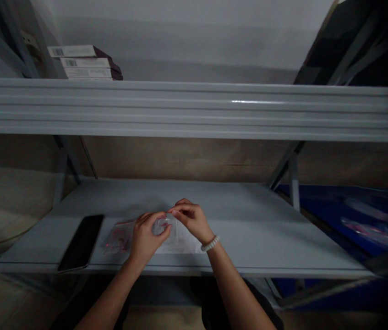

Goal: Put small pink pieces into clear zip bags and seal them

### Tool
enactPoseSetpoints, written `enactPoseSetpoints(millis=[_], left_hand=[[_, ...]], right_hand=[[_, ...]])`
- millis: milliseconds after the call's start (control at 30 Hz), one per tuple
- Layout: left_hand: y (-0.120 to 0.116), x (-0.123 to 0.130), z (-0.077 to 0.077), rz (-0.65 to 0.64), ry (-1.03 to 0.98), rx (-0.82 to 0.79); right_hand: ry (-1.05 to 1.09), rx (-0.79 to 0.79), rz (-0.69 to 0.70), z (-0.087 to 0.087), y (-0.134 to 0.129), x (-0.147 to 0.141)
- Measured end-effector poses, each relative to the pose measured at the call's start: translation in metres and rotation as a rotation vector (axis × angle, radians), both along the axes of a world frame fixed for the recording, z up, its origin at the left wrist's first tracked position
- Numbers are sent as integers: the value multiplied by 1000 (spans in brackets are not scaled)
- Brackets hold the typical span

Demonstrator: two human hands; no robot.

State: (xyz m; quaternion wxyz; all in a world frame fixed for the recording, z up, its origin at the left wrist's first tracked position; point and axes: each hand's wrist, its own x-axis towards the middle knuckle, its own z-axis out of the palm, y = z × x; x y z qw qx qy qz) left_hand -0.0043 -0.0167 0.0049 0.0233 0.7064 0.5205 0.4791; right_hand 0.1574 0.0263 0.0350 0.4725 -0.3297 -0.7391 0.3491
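My left hand is curled round a small clear plastic bag, its thumb and forefinger curved at the bag's sides. Pinched closed, my right hand grips the upper edge of that bag, and the fingertips of both hands nearly meet there. The bag's contents are too dim to make out. Under and beside my left hand lies a larger clear bag holding small pink and red pieces. A white sheet or bag lies on the shelf below my right hand.
A black tablet or phone lies at the left of the grey shelf. A raised grey beam crosses in front, with several stacked boxes above it. Clear packets rest on a blue surface at right.
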Motion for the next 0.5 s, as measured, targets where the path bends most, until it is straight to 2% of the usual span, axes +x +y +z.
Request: enactPoseSetpoints(millis=[67, 133, 200, 300, 367, 433, 500], left_hand=[[0, 1, 0, -16, -25, -16], [1, 1, 1, -16, -51, -9], [1, 0, 2, 3, -77, 30], [1, -2, 6, 38, -93, 123], [0, -3, 7, 45, -80, 168], [-1, -4, 7, 40, -46, 183], [0, -4, 6, 37, -13, 181]], right_hand=[[78, -49, -62, -7, 3, 1], [76, -105, -182, -17, 9, 0], [-75, -140, -271, -30, 13, -3], [-452, -115, -263, -49, 13, -16], [-607, -90, -282, -58, 10, -29], [-664, -89, -322, -62, 7, -40], [-614, -112, -345, -60, 7, -42]])
